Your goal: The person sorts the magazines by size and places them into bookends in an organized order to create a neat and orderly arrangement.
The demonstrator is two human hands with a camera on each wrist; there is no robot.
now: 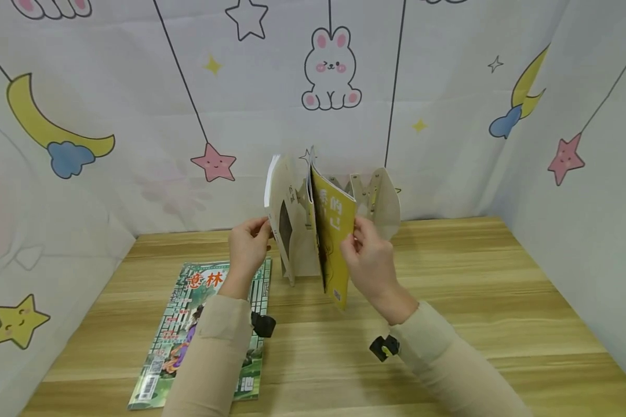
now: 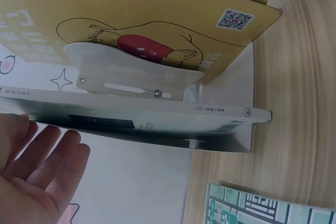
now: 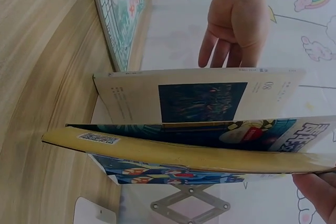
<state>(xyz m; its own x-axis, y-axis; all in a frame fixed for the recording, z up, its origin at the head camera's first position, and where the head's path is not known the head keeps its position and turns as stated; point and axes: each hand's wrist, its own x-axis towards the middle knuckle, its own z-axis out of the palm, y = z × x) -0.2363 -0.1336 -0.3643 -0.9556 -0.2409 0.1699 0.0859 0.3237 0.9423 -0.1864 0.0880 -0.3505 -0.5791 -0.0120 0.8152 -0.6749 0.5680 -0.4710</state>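
My right hand [image 1: 371, 258] pinches the near edge of a yellow magazine [image 1: 339, 231], which stands upright in an expandable white metal bookend [image 1: 386, 202]. Pages and a blue-patterned cover [image 3: 178, 174] show around it in the right wrist view. To the left, a white book [image 1: 279, 214] stands against the bookend's left part. My left hand [image 1: 247, 246] is at this book's outer side, with fingers [image 2: 68, 166] loosely extended in the left wrist view. Its thumb tip is partly hidden. Another magazine [image 1: 159, 347] with a green cover lies flat, partly under my left forearm.
The wood-grain table [image 1: 475, 313] extends to both sides of the bookend. Behind it hangs a white curtain [image 1: 271, 87] printed with stars, moons and a rabbit. A folding lattice [image 3: 190, 203] links the bookend's parts. Dark straps [image 1: 383, 347] sit at both wrists.
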